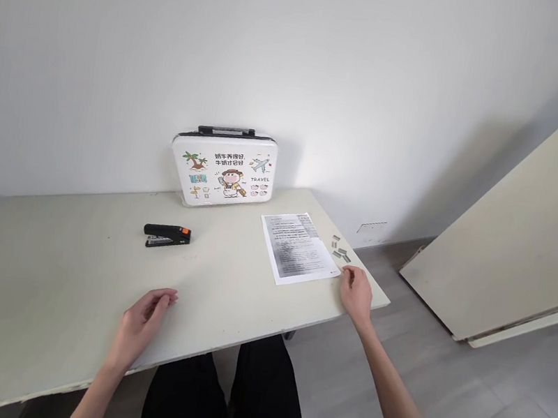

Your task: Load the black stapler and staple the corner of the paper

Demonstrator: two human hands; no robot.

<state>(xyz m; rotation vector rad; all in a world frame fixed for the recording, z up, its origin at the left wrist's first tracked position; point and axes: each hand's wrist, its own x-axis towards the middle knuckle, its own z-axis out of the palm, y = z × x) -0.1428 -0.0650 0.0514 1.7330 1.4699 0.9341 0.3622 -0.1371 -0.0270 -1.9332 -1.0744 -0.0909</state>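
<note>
A printed sheet of paper point(299, 247) lies on the right part of the table. At its near right corner is my right hand point(356, 295), fingers closed together on the paper's edge. Several small strips of staples point(340, 252) lie just beyond that hand, beside the sheet. My left hand point(142, 321) rests near the table's front edge with its fingers curled in towards the thumb, and nothing shows in it. Farther back from it lies a black stapler point(167, 236) with an orange patch, apart from the hand.
A white carry case point(226, 172) with cartoon prints and a black handle stands against the wall at the back of the pale table point(62, 273). To the right, a large cream panel point(538, 208) leans over the grey floor point(464, 408), past the table's right edge.
</note>
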